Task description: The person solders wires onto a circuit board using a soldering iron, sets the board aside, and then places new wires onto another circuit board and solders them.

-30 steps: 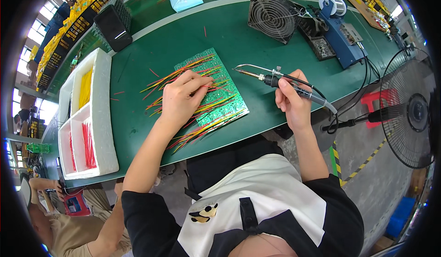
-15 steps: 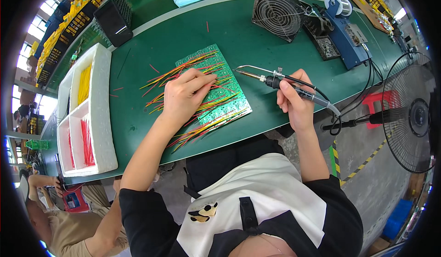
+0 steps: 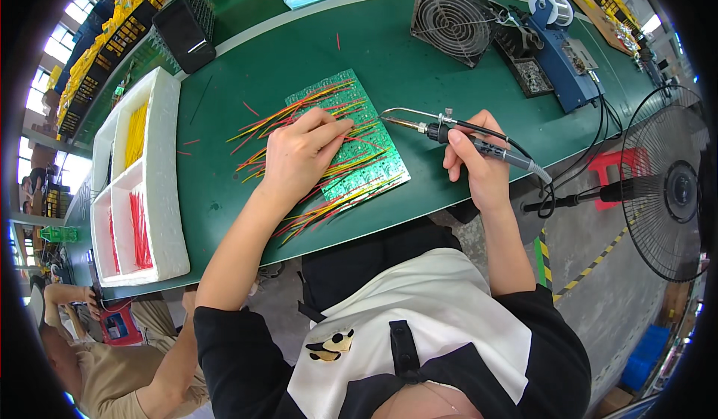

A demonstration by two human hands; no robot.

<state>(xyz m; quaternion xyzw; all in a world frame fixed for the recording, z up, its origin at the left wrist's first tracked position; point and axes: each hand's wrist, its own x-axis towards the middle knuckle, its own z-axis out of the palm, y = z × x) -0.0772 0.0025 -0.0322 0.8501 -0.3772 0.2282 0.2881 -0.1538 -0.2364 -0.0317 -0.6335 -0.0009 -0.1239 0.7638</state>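
The green circuit board (image 3: 355, 176) lies aslant on the workbench (image 3: 224, 179), with red and yellow wires (image 3: 318, 212) laid across it in rows. Their loose ends run out past the board's left edge, which seems to leave its right part open to a tool. The left hand (image 3: 299, 153) is over the middle of the board, thumb and forefinger brought together in a narrow pinch, probably on a wire end; I cannot tell which one.

To the right of the board, the right hand (image 3: 479, 168) has its fingers closed around a soldering iron (image 3: 490, 150), held rather like a pen, seemingly for fine aim. The tip and the curved solder guide (image 3: 411, 110) point toward the board, just beside its right edge.

Well left of the board is a white foam tray (image 3: 170, 187), with yellow wires (image 3: 136, 136) and red wires (image 3: 140, 232) in separate compartments, likely to keep colours apart. Beyond the board to the right, a square fan (image 3: 452, 22) faces it, perhaps to draw off fumes. Farther right come the blue soldering station (image 3: 561, 71) and the solder spool (image 3: 552, 7), then a pedestal fan (image 3: 679, 191)
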